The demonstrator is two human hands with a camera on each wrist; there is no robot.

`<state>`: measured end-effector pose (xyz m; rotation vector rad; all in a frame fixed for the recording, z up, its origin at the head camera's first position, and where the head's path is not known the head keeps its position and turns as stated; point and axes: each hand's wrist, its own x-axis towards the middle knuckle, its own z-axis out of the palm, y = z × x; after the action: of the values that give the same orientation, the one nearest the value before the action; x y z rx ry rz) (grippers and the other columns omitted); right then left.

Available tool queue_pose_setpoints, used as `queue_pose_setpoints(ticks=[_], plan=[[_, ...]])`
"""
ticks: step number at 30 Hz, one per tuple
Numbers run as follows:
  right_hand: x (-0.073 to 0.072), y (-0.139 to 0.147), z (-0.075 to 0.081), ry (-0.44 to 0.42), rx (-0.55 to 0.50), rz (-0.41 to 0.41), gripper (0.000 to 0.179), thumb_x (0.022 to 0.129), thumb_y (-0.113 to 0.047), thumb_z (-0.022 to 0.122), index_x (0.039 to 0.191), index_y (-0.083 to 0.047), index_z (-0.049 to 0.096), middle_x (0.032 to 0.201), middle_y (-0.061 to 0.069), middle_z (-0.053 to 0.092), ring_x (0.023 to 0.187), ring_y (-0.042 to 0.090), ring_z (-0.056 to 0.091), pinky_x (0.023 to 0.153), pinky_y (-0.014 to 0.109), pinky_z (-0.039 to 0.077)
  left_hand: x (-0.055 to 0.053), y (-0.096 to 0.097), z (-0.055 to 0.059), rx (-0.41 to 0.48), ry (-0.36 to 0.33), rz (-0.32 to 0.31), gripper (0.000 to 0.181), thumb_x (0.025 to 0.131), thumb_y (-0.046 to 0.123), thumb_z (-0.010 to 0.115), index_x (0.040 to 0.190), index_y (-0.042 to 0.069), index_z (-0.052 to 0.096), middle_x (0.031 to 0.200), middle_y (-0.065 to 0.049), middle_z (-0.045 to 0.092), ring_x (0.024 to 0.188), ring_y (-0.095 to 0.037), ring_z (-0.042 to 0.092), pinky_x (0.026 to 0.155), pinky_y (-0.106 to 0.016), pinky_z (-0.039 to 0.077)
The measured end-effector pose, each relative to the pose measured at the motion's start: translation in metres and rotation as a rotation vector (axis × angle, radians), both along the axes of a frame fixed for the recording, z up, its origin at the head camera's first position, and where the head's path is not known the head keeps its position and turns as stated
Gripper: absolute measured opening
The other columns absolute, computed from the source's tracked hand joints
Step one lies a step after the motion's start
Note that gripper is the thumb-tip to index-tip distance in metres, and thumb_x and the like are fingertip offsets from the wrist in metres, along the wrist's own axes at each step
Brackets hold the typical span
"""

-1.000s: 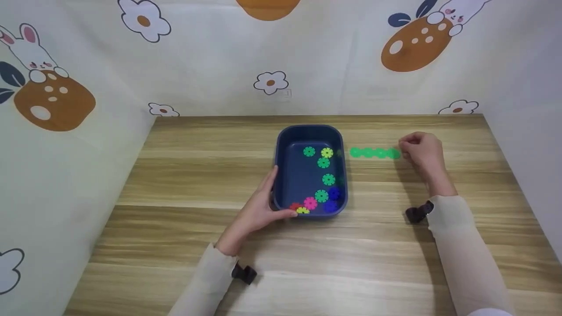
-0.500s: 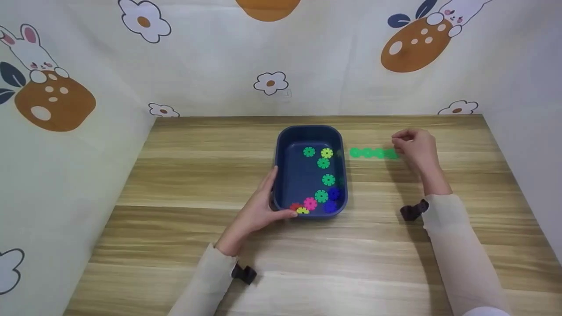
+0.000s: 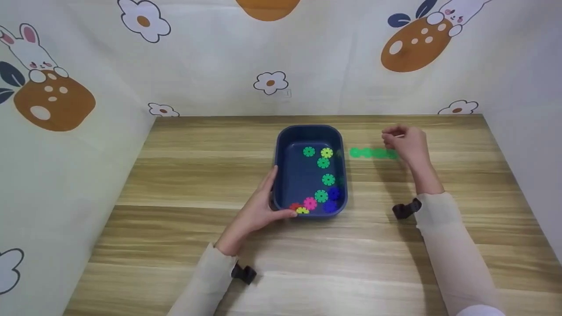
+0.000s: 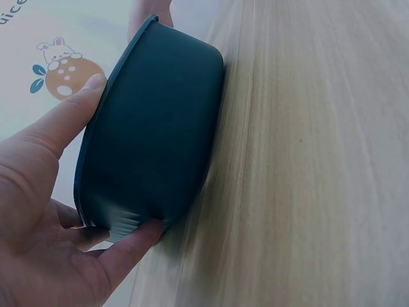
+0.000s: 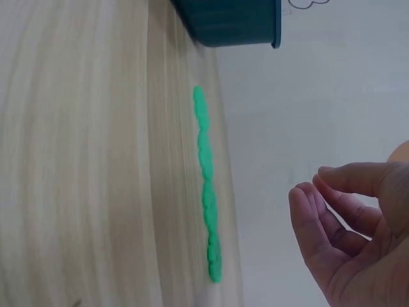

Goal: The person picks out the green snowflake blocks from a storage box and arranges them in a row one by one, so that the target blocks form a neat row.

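Note:
My left hand [image 3: 259,210] grips the near left corner of a dark blue plastic basin [image 3: 290,175]. In the left wrist view its thumb lies at the rim and its fingers press the outer wall. Notched plastic discs lie inside: several green discs [image 3: 328,179], a pink disc [image 3: 310,203], a yellow disc [image 3: 326,152], and red and blue ones. Right of the basin lies a straight row of green discs [image 3: 366,152] on the table. Above its right end hovers my right hand [image 3: 410,142], fingers loosely bent, thumb near the fingertips, nothing between them in the right wrist view.
The wood-grain table [image 3: 193,237] ends at a back wall covered with a printed cloth [image 3: 210,66] of flowers, rabbits and oranges. Side walls rise left and right. A black camera mount [image 3: 406,209] sits on the right wrist, another mount [image 3: 244,274] on the left.
My right hand has moved left and slightly away from me, over the right part of the green row. The left hand and the basin have stayed put.

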<state>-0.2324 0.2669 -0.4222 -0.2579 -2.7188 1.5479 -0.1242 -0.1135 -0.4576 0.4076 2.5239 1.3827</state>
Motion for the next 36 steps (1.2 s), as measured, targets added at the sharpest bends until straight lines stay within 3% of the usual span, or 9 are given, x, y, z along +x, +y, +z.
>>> queue_pose_setpoints(ticks=[5,15,25,30,36], plan=[[0.0,-0.01,0.004,0.033,-0.002,0.022,0.029,0.097,-0.017,0.062,0.115,0.005,0.067,0.091,0.0,0.066,0.07,-0.005,0.065,0.068,0.015,0.057,-0.001,0.0,0.0,0.006,0.001,-0.004,0.118,0.075,0.035,0.088,0.162,0.016,0.01,0.169,-0.01,0.01,0.155,-0.033,0.017,0.124,-0.053,0.022],[0.001,-0.036,0.007,0.08,-0.051,0.072,0.031,0.098,-0.019,0.063,0.116,0.005,0.067,0.103,0.015,0.068,0.074,-0.001,0.067,0.068,0.013,0.057,-0.001,0.0,0.0,-0.013,0.005,-0.003,0.119,0.075,0.033,0.088,0.162,0.013,0.009,0.169,-0.012,0.01,0.155,-0.032,0.017,0.124,-0.051,0.022],[-0.003,-0.066,0.003,0.127,-0.126,0.091,0.024,0.094,-0.012,0.067,0.11,0.005,0.069,0.092,0.0,0.067,0.076,0.002,0.069,0.068,0.014,0.057,-0.001,0.001,0.002,-0.002,0.008,-0.005,0.119,0.075,0.035,0.088,0.162,0.015,0.01,0.169,-0.012,0.011,0.155,-0.033,0.018,0.124,-0.053,0.023],[-0.003,-0.084,0.002,0.135,-0.124,0.12,0.022,0.093,-0.011,0.069,0.108,0.004,0.069,0.097,0.009,0.068,0.073,-0.001,0.065,0.067,0.014,0.056,-0.001,0.001,0.001,-0.008,0.004,-0.003,0.119,0.075,0.036,0.088,0.162,0.016,0.01,0.169,-0.011,0.011,0.155,-0.032,0.018,0.124,-0.053,0.022],[0.0,-0.107,0.001,0.107,-0.125,0.167,0.021,0.093,-0.012,0.069,0.11,0.0,0.07,0.107,0.016,0.07,0.083,0.007,0.066,0.072,0.014,0.055,0.0,0.0,0.002,-0.008,0.007,-0.001,0.119,0.075,0.034,0.088,0.162,0.016,0.009,0.169,-0.011,0.012,0.154,-0.032,0.019,0.124,-0.052,0.023]])
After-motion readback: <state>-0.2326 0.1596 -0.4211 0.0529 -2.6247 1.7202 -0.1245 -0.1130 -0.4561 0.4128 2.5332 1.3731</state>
